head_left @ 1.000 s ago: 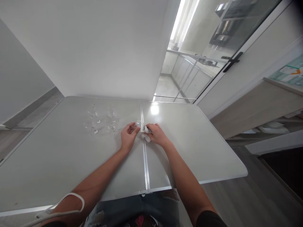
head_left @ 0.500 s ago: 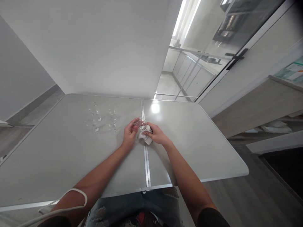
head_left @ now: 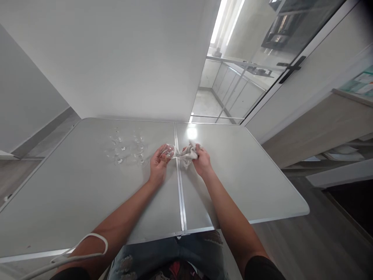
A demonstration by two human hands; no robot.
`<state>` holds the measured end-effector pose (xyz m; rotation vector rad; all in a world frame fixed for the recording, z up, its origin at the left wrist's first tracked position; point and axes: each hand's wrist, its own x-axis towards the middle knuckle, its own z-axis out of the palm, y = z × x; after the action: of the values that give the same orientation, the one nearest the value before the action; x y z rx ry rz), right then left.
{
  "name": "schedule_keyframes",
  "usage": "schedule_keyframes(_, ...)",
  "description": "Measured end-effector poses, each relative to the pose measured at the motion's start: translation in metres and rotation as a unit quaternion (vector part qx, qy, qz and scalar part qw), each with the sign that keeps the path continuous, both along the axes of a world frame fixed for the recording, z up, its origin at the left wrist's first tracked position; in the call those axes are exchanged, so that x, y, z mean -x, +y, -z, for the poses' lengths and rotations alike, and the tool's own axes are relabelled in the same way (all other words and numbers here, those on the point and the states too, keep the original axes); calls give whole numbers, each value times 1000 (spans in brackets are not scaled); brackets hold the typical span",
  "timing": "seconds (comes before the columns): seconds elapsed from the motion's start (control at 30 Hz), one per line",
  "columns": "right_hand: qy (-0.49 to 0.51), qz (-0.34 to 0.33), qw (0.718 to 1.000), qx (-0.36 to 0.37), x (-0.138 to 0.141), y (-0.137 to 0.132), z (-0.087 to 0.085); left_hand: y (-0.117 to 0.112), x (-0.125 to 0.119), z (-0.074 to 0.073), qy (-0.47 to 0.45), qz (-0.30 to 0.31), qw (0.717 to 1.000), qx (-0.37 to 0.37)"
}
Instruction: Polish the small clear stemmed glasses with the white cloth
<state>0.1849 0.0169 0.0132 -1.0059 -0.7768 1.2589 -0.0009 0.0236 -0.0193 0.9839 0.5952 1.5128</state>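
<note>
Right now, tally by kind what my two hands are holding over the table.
Clear glass: 1, in the left hand
Pale cloth: 1, in the right hand
Total: 2
The group of clear glasses standing on the table is too faint to count.

Glasses (head_left: pixel 125 149) crowd left of the left hand (head_left: pixel 159 163) (tabletop (head_left: pixel 247 175) rightward lies open).

Left hand (head_left: pixel 158 163) grips a clear glass (head_left: pixel 168 151); right hand (head_left: pixel 201 160) clutches a white cloth (head_left: pixel 188 153) touching it. Grey table (head_left: pixel 247 175) (metal seam down middle); more glasses (head_left: pixel 125 149) stand left.
</note>
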Motion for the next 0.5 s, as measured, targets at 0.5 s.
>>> schedule_keyframes(0.5,-162,-12,984,67,-1,3,20,-12,-3,-8,118,-57,980,-151)
